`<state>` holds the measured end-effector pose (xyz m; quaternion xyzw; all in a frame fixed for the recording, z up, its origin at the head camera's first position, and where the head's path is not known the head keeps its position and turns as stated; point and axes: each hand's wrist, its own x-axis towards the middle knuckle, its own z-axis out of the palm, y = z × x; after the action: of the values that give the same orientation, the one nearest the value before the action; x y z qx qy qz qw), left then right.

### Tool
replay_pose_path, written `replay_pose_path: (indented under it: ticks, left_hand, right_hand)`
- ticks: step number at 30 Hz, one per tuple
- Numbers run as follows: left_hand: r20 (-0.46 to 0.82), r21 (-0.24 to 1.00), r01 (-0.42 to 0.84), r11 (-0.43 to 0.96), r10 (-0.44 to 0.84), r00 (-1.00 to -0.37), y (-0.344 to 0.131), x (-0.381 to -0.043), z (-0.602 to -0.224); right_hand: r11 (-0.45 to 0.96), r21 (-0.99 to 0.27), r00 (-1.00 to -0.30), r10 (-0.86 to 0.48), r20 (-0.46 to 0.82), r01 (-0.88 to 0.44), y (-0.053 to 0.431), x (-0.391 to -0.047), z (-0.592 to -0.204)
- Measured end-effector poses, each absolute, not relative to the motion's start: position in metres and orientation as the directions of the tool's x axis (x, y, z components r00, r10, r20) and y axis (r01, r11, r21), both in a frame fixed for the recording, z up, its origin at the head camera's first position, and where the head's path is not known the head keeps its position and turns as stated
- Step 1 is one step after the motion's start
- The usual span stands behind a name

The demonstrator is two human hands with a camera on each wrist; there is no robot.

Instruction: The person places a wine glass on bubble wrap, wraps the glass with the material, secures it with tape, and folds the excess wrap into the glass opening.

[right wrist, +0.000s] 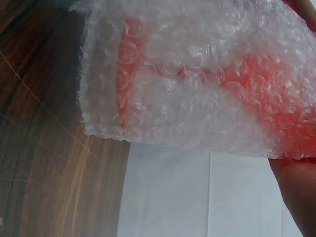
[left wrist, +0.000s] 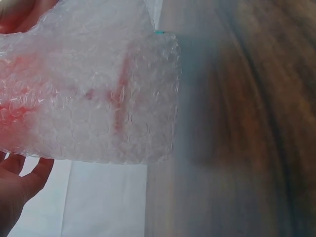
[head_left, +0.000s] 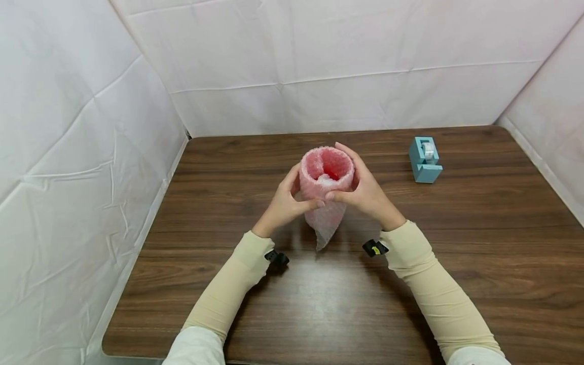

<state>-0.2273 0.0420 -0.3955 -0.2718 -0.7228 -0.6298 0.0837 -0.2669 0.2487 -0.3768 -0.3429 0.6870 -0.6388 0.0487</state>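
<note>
Both hands hold a red goblet (head_left: 334,165) rolled in clear bubble wrap (head_left: 326,215), upright with its open top facing up. My left hand (head_left: 288,203) grips the left side of the wrapped bundle, thumb across the front. On the opposite side my right hand (head_left: 368,192) grips it near the top, its thumb also in front. Through the wrap in the right wrist view, a thin red stem (right wrist: 177,71) and a flat red base (right wrist: 122,74) show. White wrap is bunched inside the top, and a pointed end of wrap hangs toward me.
A light blue tape dispenser (head_left: 426,159) with a roll of clear tape stands at the back right of the brown wooden table (head_left: 219,172). White cloth walls (head_left: 319,50) enclose the back and both sides.
</note>
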Motion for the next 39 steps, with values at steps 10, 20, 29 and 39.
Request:
replay_pose_path:
  ticks: [10,20,29,39]
  left_hand:
    - [0.450,0.875,0.482,0.054,0.281,-0.848,0.036,-0.259,-0.398]
    - [0.384,0.882,0.439,0.170,0.279,-0.880,0.025,-0.292,-0.392]
    - [0.378,0.830,0.447,0.334,0.254,-0.890,0.018,-0.312,-0.395]
    - [0.391,0.829,0.442,0.343,0.210,-0.896,0.013,-0.319,-0.411]
  right_hand:
    - [-0.006,-0.897,-0.780,-0.491,0.388,-0.443,0.243,-0.281,-0.367]
    - [0.096,-0.896,-0.836,-0.413,0.361,-0.434,0.234,-0.310,-0.368]
    - [0.157,-0.907,-0.875,-0.370,0.313,-0.391,0.223,-0.328,-0.376]
    - [0.311,-0.877,-0.904,-0.342,0.258,-0.368,0.212,-0.333,-0.382]
